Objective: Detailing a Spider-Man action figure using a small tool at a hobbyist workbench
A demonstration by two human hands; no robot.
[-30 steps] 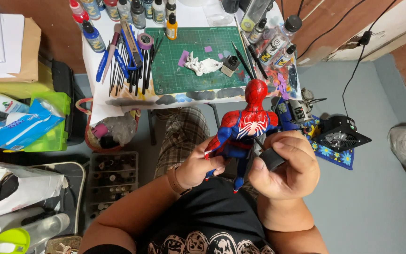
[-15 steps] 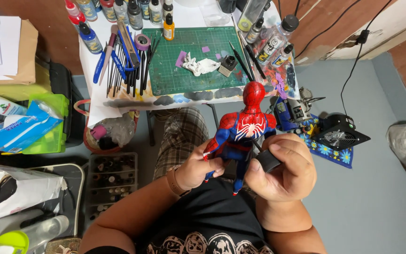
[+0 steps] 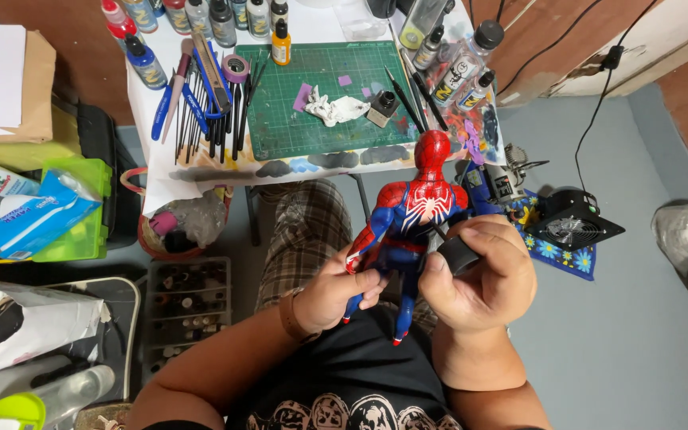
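A red and blue action figure (image 3: 416,209) with a white spider mark on its back is held upright over my lap. My left hand (image 3: 336,296) grips the figure's lower left arm and leg. My right hand (image 3: 479,275) is closed around the figure's right side and also holds a small black cap-like piece (image 3: 457,255) between thumb and fingers. The figure's legs point down between both hands.
A small table ahead carries a green cutting mat (image 3: 320,95), a crumpled white tissue (image 3: 338,107), brushes and tools (image 3: 209,103), and several paint bottles (image 3: 455,68). A black fan (image 3: 571,227) sits on the floor at right, a drawer of bottles (image 3: 189,306) at left.
The figure and both hands have barely shifted; the grip looks the same.
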